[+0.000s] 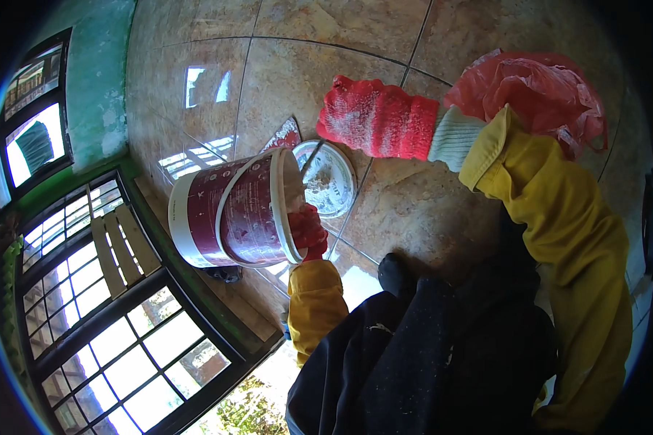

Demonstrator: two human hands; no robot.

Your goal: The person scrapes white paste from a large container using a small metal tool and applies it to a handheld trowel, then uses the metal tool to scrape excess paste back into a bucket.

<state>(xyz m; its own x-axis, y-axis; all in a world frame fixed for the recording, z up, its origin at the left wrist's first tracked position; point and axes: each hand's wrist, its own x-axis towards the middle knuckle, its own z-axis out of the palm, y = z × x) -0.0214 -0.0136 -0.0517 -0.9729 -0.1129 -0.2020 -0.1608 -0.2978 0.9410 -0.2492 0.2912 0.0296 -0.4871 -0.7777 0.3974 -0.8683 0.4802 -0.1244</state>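
A white and maroon plastic bucket (250, 206) is tipped on its side in the air, its mouth toward the right. My left hand (310, 230), in a red glove, is closed on the bucket's rim; the bucket hides part of its fingers. A round, pale, smeared lid (334, 185) lies on the floor beyond the bucket's mouth. Above and right of the lid is my right hand (377, 118), in a red glove dusted white. Its fingers are curled under, and whatever they may hold is hidden. A red and white flat piece (286, 135) shows behind the bucket.
A crumpled red plastic bag (533, 90) lies on the tiled floor (319, 61) beside my right forearm. A green wall (98, 94) and dark-framed windows (123, 348) stand at the left. Pale wooden slats (123, 250) lean against the window. My dark shoe (395, 275) is below the lid.
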